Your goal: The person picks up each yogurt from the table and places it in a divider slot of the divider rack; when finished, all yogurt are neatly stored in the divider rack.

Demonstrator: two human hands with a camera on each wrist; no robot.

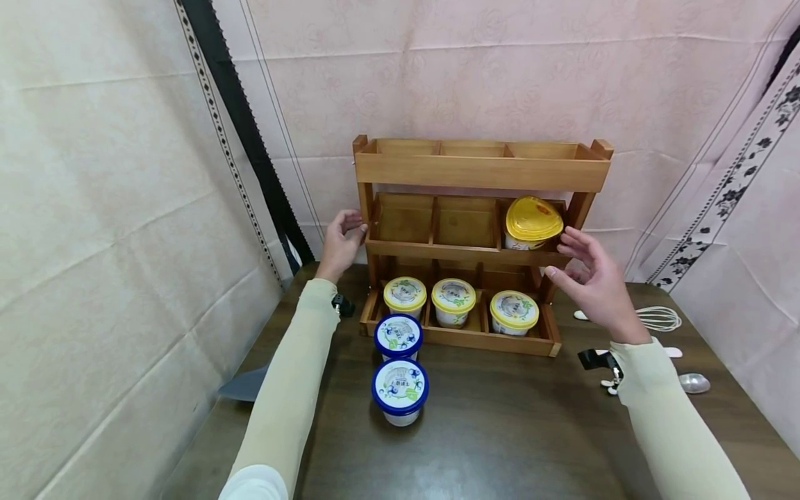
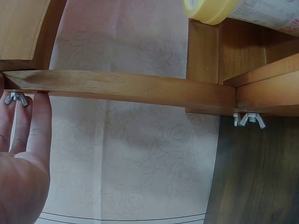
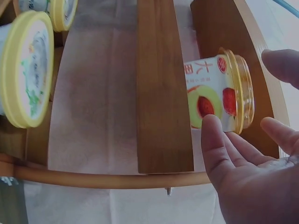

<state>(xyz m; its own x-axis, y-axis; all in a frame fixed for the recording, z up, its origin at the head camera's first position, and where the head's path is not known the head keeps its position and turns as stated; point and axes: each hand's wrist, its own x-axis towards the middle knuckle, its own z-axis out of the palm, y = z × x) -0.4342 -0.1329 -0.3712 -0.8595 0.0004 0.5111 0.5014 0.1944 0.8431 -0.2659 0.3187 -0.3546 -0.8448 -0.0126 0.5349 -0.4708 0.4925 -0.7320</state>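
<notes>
Round white fruit-printed tub with glossy yellow lid (image 1: pixel 532 221): one, in the right compartment of the brown wooden rack (image 1: pixel 481 172), middle tier, just left of the right grip (image 1: pixel 592 286). Right grip: fingers spread, pinching nothing. Left grip (image 1: pixel 342 242): straight fingers touching the rack's left upright (image 2: pixel 117 86). Judged part-done: four tubs racked, counting three white tubs with printed yellow lids (image 1: pixel 453 297), below and left of the right grip; outstanding, two white tubs with blue lids (image 1: pixel 400 386) on the dark tabletop (image 1: pixel 494 417), lower and right of the left grip.

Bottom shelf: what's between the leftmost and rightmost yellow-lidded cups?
A third yellow-lidded cup, with a wooden divider each side; head view.
</notes>
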